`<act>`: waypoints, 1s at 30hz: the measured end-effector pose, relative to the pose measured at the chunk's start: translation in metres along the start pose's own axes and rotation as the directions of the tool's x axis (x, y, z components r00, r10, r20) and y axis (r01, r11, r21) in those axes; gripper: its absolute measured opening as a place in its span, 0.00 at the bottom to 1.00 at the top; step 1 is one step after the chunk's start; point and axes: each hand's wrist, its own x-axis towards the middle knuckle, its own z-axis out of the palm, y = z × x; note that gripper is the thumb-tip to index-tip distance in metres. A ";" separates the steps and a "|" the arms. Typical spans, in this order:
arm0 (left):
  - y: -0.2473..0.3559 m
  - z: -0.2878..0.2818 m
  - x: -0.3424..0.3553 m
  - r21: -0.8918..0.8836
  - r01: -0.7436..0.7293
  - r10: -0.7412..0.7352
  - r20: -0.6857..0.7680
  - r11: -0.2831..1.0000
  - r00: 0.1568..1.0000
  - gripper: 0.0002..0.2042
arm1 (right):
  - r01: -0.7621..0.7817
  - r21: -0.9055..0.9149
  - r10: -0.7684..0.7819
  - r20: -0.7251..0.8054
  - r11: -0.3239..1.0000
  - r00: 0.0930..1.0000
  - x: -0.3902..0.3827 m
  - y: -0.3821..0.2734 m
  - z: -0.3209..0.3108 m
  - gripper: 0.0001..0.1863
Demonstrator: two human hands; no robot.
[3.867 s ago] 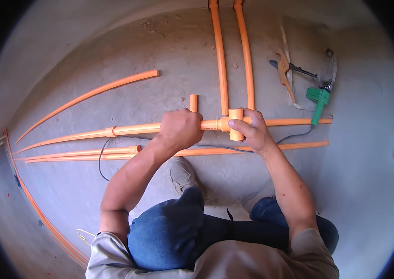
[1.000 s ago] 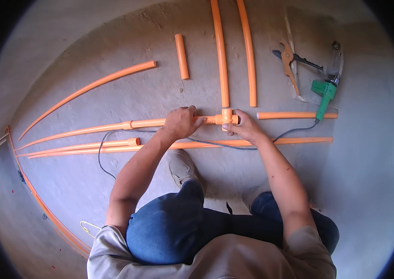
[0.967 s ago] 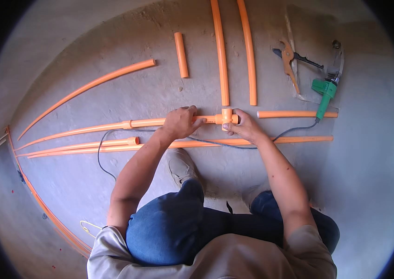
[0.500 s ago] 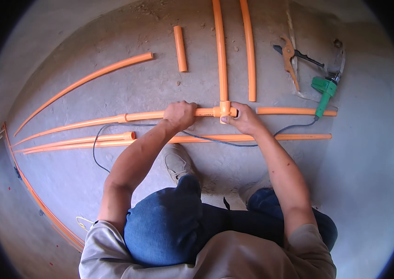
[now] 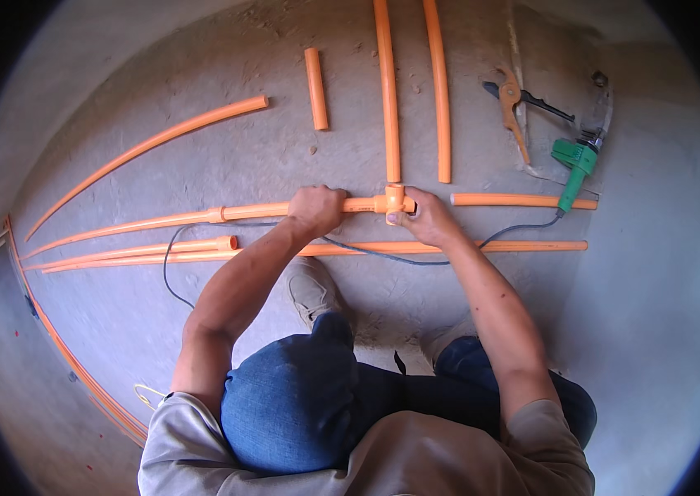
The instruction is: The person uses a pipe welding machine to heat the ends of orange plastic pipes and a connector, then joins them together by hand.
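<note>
My left hand (image 5: 317,209) is closed round a long orange pipe (image 5: 259,209) that runs off to the left. On this pipe's right end sits an orange tee fitting (image 5: 395,203), gripped by my right hand (image 5: 428,219) with the thumb on its near side. A collar-like coupling (image 5: 216,215) shows farther left along the same pipe. Just beyond the tee, an upright-lying orange pipe (image 5: 387,99) has its near end close to the fitting; whether they touch I cannot tell.
More orange pipes lie about: one at far left (image 5: 143,151), a short piece (image 5: 316,89), one at right (image 5: 523,201), and one nearer me (image 5: 523,246). A green pipe-welding tool (image 5: 576,165) trails a grey cable (image 5: 391,254). Beside it lies an orange-handled pipe cutter (image 5: 512,107).
Both hands keep their grip. The tee has shifted slightly left and down in the picture, and most of the scene has shifted a little with the view.
</note>
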 end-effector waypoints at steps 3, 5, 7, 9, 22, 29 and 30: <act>0.010 -0.011 -0.004 0.002 0.017 -0.017 0.037 1.000 0.999 0.15 | -0.057 -0.022 0.058 0.026 0.998 0.998 -0.002 -0.004 -0.003 0.32; 0.006 -0.007 -0.003 0.002 0.022 -0.022 0.019 1.000 1.000 0.16 | -0.048 -0.009 0.048 0.027 0.999 0.999 0.000 -0.004 -0.002 0.31; 0.005 -0.006 -0.002 -0.002 0.024 -0.024 0.000 1.000 1.000 0.17 | -0.039 -0.001 0.039 0.022 0.999 0.999 0.001 -0.001 -0.001 0.31; 0.006 -0.007 -0.001 -0.022 0.007 -0.007 -0.012 1.000 1.000 0.17 | -0.033 0.003 0.033 0.016 0.999 0.999 0.001 0.003 -0.002 0.31; -0.001 0.009 -0.005 -0.053 -0.018 0.009 -0.154 0.998 0.988 0.17 | -0.290 -0.251 0.295 -0.018 0.924 0.955 -0.003 -0.018 -0.006 0.36; 0.004 0.002 -0.003 -0.071 -0.005 -0.004 -0.126 0.997 0.992 0.27 | -0.264 -0.443 0.287 -0.014 0.857 0.958 -0.006 -0.031 -0.005 0.34; 0.005 0.000 -0.002 -0.075 -0.009 -0.001 -0.136 0.997 0.991 0.29 | -0.263 -0.445 0.287 -0.014 0.856 0.958 -0.006 -0.030 -0.004 0.34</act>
